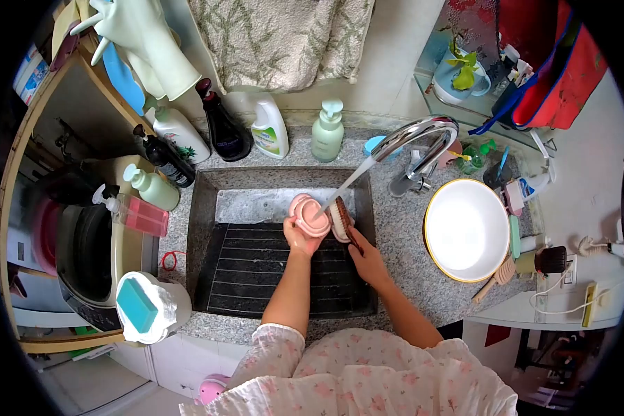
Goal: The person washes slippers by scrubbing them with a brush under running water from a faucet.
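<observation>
My left hand (302, 240) grips a pink, rounded item (312, 218) with a raised circular rim, over the sink (204, 191). A second pink curved part shows behind that rim, and I cannot tell what kind of item it is. Water from the chrome faucet (423, 132) streams down onto it. Closed around a dark wooden handle, my right hand (371, 266) holds a scrubbing brush (339, 217) with pale bristles, close beside the item's right edge. Below both hands lies a black slatted rack (256, 277), with whitish suds (246, 206) behind it.
Several bottles, including a green pump bottle (327, 132), line the back and left of the counter. A white basin (466, 232) stands right of the sink. At front left, a blue sponge (137, 305) rests on a white container (170, 305). A patterned towel (284, 41) hangs above.
</observation>
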Demonstrator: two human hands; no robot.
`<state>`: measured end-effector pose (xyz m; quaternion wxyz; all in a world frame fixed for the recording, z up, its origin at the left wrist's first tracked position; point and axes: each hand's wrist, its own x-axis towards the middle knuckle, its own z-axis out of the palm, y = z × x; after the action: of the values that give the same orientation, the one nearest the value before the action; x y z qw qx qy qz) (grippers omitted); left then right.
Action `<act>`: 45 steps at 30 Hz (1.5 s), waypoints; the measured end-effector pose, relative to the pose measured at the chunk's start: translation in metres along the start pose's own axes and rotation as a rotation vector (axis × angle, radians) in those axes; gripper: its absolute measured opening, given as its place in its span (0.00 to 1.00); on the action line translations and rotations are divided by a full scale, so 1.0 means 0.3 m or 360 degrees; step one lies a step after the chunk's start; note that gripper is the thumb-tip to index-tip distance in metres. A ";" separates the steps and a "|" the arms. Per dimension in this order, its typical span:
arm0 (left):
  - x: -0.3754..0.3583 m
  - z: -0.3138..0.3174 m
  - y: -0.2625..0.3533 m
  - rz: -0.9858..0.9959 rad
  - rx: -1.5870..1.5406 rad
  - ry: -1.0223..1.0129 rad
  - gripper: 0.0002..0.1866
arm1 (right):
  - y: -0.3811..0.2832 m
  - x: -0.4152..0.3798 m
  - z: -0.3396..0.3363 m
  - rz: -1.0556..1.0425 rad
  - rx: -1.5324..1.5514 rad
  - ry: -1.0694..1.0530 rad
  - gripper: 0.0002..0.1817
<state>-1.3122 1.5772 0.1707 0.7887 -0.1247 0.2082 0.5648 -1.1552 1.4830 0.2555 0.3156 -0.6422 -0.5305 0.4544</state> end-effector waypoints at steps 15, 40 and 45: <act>0.036 0.088 0.059 0.0242 0.0393 -0.0146 0.35 | 0.053 -0.042 0.046 -0.0741 -0.0618 0.0223 0.28; 0.057 -0.075 -0.011 0.0136 0.0407 -0.0083 0.43 | 0.111 0.186 0.181 -0.0854 -0.1072 0.0238 0.31; 0.042 -0.011 0.019 0.0204 0.0363 -0.0130 0.48 | 0.077 0.123 0.171 -0.0894 -0.0938 0.0071 0.31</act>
<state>-1.3147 1.5882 0.1622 0.7680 0.0025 0.2462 0.5913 -1.1924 1.5093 0.2058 0.2412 -0.5450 -0.7859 0.1650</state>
